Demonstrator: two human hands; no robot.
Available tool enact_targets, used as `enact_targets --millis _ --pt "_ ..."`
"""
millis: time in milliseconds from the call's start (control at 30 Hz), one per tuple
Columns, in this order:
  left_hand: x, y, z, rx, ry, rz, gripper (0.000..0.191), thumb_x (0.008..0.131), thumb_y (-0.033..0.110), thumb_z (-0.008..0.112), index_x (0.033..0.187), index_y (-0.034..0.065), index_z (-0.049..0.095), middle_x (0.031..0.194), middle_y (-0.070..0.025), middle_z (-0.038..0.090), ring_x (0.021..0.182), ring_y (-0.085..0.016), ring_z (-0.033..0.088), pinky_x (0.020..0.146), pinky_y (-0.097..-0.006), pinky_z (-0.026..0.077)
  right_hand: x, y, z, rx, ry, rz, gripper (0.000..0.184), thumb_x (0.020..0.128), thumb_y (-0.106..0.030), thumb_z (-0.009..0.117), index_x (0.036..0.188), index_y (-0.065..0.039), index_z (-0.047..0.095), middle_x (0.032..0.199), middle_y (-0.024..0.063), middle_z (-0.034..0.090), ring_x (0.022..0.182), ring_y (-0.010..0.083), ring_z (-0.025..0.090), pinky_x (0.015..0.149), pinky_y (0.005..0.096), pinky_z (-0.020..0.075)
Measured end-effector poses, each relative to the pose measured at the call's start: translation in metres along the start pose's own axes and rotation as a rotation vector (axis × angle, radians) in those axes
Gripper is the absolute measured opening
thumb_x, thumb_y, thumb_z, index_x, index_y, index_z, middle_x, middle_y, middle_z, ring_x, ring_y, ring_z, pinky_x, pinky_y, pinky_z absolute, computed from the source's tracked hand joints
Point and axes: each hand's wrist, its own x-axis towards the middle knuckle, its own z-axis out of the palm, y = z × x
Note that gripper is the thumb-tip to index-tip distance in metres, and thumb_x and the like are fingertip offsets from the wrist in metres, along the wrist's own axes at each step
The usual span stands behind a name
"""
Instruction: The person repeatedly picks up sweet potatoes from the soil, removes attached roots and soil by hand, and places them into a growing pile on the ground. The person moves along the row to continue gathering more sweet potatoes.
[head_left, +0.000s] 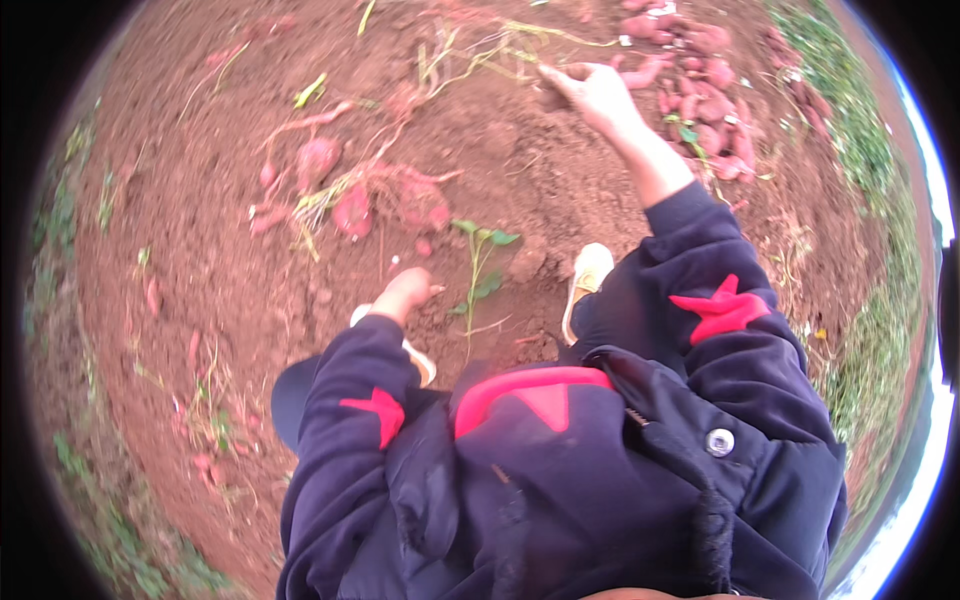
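My right hand (596, 94) reaches forward over the reddish soil, its fingertips at the end of a blurred, dry sweet potato vine (480, 60). Blur hides whether the fingers grip that vine. Low in front of my body is my left hand (409, 292), fingers curled and partly hidden, with no held thing visible. Just right of it a leafy green sprig (476, 274) lies on the ground. Beyond my left hand lies a cluster of red-skinned sweet potatoes (352, 211) with roots and a pale stem stub (322, 201). Another sweet potato (318, 159) lies farther out.
A heap of sweet potatoes (709, 109) lies beyond my right forearm, with more roots (814, 105) near the grassy edge (862, 150). My shoes (589, 277) stand on loose soil. Scattered small roots and stems (210, 420) lie at left.
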Motion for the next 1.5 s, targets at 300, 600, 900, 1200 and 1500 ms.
enact_targets --millis 300,600,900,1200,1500 --pt "0.037 -0.047 0.031 -0.187 0.067 -0.262 0.036 0.084 0.042 0.064 0.091 0.0077 0.073 0.078 -0.0119 0.070 0.078 -0.026 0.068 0.077 -0.0360 0.052 -0.006 -0.018 0.036 -0.360 -0.038 -0.504 0.047 0.093 -0.005 0.045 0.139 -0.011 0.042 0.120 0.0180 0.060 0.117 0.0248 0.056 0.100 0.0348 0.0419" --pt "0.119 -0.131 0.088 -1.048 0.308 -0.633 0.021 0.092 0.005 0.053 0.110 0.0048 0.064 0.092 -0.0091 0.068 0.077 -0.018 0.065 0.065 -0.0314 0.054 0.002 -0.020 0.031 -0.553 -0.247 -0.430 0.036 0.091 -0.020 0.055 0.125 -0.011 0.055 0.119 0.0147 0.059 0.113 0.0286 0.056 0.097 0.0364 0.0436" --pt "0.169 -0.100 0.116 -1.008 0.426 -0.820 0.042 0.085 0.035 0.059 0.111 0.0022 0.064 0.106 -0.0176 0.067 0.102 -0.030 0.063 0.087 -0.0370 0.047 -0.006 -0.021 0.028 -0.604 -0.330 -0.332 0.036 0.091 -0.014 0.057 0.127 -0.011 0.056 0.123 0.0120 0.059 0.112 0.0237 0.057 0.093 0.0345 0.0452" --pt "0.196 -0.103 0.117 -0.858 0.117 -0.719 0.036 0.089 0.037 0.053 0.090 0.0028 0.064 0.095 -0.0122 0.065 0.089 -0.025 0.060 0.078 -0.0348 0.043 -0.008 -0.030 0.045 -0.604 -0.396 -0.312 0.038 0.088 -0.011 0.058 0.126 -0.010 0.056 0.121 0.0141 0.059 0.115 0.0300 0.056 0.098 0.0376 0.0434" --pt "0.100 -0.114 0.002 -0.791 -0.549 -0.344 0.034 0.095 0.037 0.042 0.087 0.0096 0.059 0.097 -0.0060 0.066 0.091 -0.021 0.061 0.076 -0.0313 0.042 -0.025 -0.036 0.051 -0.632 -0.409 -0.407 0.032 0.090 -0.023 0.056 0.119 -0.009 0.057 0.110 0.0168 0.063 0.105 0.0322 0.059 0.090 0.0396 0.0465"
